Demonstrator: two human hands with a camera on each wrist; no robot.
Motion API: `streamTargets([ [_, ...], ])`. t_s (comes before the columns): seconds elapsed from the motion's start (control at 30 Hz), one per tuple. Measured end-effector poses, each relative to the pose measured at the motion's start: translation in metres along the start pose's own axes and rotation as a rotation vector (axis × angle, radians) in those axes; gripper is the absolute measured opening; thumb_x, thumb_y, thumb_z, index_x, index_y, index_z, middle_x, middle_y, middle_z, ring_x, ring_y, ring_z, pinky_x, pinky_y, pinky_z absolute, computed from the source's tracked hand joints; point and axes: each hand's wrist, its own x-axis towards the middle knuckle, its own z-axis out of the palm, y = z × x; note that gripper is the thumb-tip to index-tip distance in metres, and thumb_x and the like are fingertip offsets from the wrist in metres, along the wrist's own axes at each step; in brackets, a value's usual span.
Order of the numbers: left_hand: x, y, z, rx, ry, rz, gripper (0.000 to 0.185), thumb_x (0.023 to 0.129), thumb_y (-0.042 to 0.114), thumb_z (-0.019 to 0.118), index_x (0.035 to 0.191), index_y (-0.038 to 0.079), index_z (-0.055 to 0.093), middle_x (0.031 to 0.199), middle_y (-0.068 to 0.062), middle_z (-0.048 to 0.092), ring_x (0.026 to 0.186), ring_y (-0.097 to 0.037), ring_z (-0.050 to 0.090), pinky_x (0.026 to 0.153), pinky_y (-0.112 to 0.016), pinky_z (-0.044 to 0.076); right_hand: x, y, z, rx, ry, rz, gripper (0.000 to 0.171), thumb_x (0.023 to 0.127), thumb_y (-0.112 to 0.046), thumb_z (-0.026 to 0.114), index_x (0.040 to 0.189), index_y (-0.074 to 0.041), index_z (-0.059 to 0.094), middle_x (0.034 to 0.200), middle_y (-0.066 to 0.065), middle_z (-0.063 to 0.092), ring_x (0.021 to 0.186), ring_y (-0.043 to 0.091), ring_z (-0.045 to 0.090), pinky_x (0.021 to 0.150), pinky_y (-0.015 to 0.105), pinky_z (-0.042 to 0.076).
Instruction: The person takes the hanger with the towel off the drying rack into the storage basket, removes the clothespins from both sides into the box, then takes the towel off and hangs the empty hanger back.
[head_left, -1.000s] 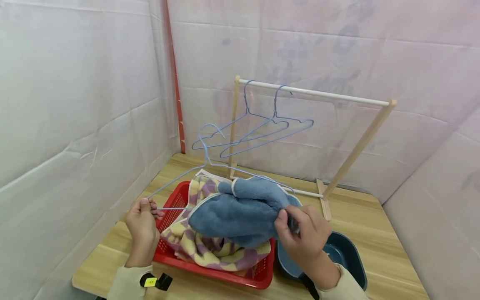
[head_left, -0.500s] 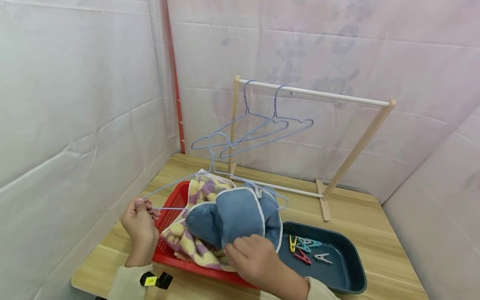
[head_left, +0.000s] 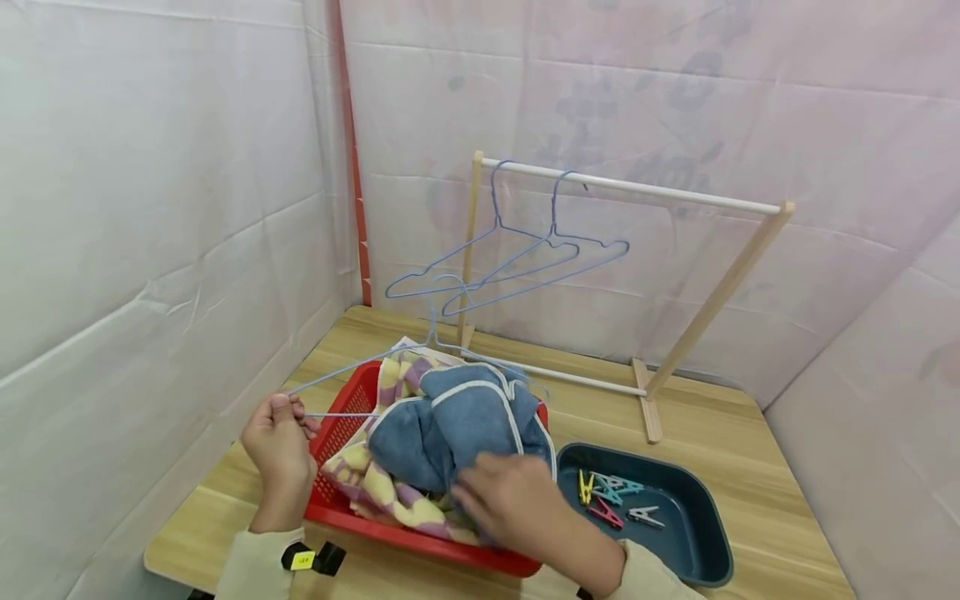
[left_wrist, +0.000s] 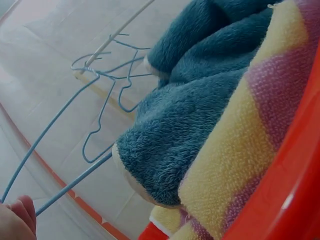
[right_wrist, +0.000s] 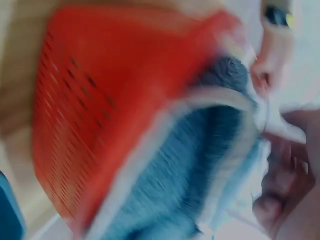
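Note:
My left hand [head_left: 279, 446] pinches one lower corner of a blue wire hanger [head_left: 347, 367]; its thumb and fingers also show at the edge of the left wrist view. A fluffy blue towel [head_left: 465, 417] with white edging lies bunched over the hanger's bottom bar. My right hand [head_left: 517, 504] is over the towel's front, blurred by motion. In the right wrist view its fingers [right_wrist: 280, 172] are loosely bent beside the towel, with no cloth visible between them. Beneath is a yellow-and-purple towel [head_left: 408, 504] in a red basket [head_left: 405, 537].
A wooden rack [head_left: 712, 300] with a white rail [head_left: 637, 187] stands at the back, two blue hangers [head_left: 551, 242] hanging from it. To the basket's right sits a dark teal tray [head_left: 686, 500] with several coloured clothes pegs [head_left: 607, 512]. Fabric walls enclose the table [head_left: 780, 500].
My right hand has left the towel's right end and swung left to its front, uncovering the tray. The towel's folds have shifted, and the hanger's hook has dipped and moved right. The left hand keeps its pinch.

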Motion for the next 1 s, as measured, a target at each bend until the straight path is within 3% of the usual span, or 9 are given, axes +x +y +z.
streamTargets([
  [0.07,-0.001,0.0,0.001,0.002,-0.01,0.002,0.031,0.105,0.011,0.051,0.077,0.005,0.062,0.062,0.002,0.056,0.039,-0.007,0.052,0.035,-0.018,0.041,0.008,0.013,-0.006,-0.002,0.013,0.194,0.023,0.09,-0.036,0.076,0.1,-0.016,0.072,0.073,-0.007,0.063,0.049,0.0,0.04,0.042,0.012,0.023],
  [0.13,-0.001,0.0,0.002,-0.002,-0.014,0.005,0.03,0.105,0.012,0.052,0.077,0.005,0.062,0.062,0.002,0.056,0.039,-0.007,0.052,0.036,-0.018,0.041,0.016,0.028,-0.01,0.0,-0.031,0.393,0.035,0.091,-0.042,0.074,0.108,-0.012,0.07,0.071,-0.004,0.064,0.046,0.003,0.037,0.038,0.015,0.022],
  [0.23,-0.002,-0.001,0.003,-0.007,-0.014,0.009,0.03,0.105,0.012,0.052,0.077,0.005,0.062,0.062,0.002,0.055,0.039,-0.007,0.052,0.036,-0.019,0.042,0.023,0.046,-0.013,0.023,-0.198,0.622,0.041,0.091,-0.052,0.07,0.097,-0.011,0.069,0.061,-0.002,0.053,0.043,0.008,0.035,0.038,0.022,0.021],
  [0.33,-0.002,-0.002,0.003,-0.004,-0.012,0.012,0.031,0.105,0.013,0.051,0.076,0.006,0.062,0.062,0.002,0.055,0.039,-0.006,0.051,0.036,-0.019,0.042,0.025,0.055,-0.009,0.057,-0.326,0.697,0.042,0.091,-0.055,0.069,0.076,-0.016,0.061,0.055,-0.003,0.042,0.043,0.012,0.037,0.04,0.026,0.024],
  [0.43,-0.003,-0.002,0.003,-0.003,-0.016,0.013,0.031,0.104,0.013,0.051,0.076,0.006,0.062,0.062,0.002,0.055,0.039,-0.006,0.051,0.037,-0.018,0.042,0.025,0.059,-0.003,0.078,-0.317,0.693,0.035,0.093,-0.047,0.07,0.075,-0.017,0.064,0.056,-0.006,0.045,0.046,0.01,0.04,0.041,0.026,0.029],
  [0.57,-0.003,-0.002,0.003,0.0,-0.023,0.005,0.03,0.104,0.015,0.052,0.077,0.006,0.062,0.063,0.001,0.055,0.04,-0.006,0.052,0.037,-0.019,0.043,0.025,0.057,0.002,0.047,-0.19,0.63,0.013,0.093,-0.03,0.073,0.09,-0.018,0.074,0.061,-0.009,0.056,0.048,0.006,0.042,0.041,0.024,0.031],
  [0.77,-0.003,-0.003,0.004,0.013,-0.043,0.003,0.029,0.106,0.014,0.05,0.08,0.005,0.061,0.064,0.002,0.056,0.042,-0.007,0.054,0.04,-0.018,0.045,0.029,0.033,-0.001,-0.007,-0.014,0.391,0.005,0.088,-0.019,0.078,0.09,-0.015,0.075,0.072,-0.005,0.069,0.052,0.005,0.055,0.042,0.018,0.033],
  [0.87,-0.002,-0.003,0.005,-0.001,-0.05,0.005,0.029,0.106,0.013,0.05,0.079,0.006,0.061,0.064,0.002,0.057,0.043,-0.007,0.055,0.04,-0.018,0.045,0.029,0.013,-0.003,0.029,0.016,0.268,0.006,0.086,-0.017,0.078,0.09,-0.015,0.074,0.078,-0.005,0.073,0.057,0.004,0.062,0.045,0.016,0.04],
  [1.0,-0.001,-0.003,0.006,-0.017,-0.053,-0.002,0.03,0.105,0.014,0.051,0.078,0.006,0.061,0.063,0.002,0.057,0.042,-0.007,0.055,0.04,-0.018,0.045,0.028,-0.013,-0.004,0.099,0.033,0.125,0.007,0.085,-0.015,0.078,0.086,-0.016,0.072,0.073,-0.01,0.069,0.057,0.001,0.061,0.047,0.015,0.043],
])
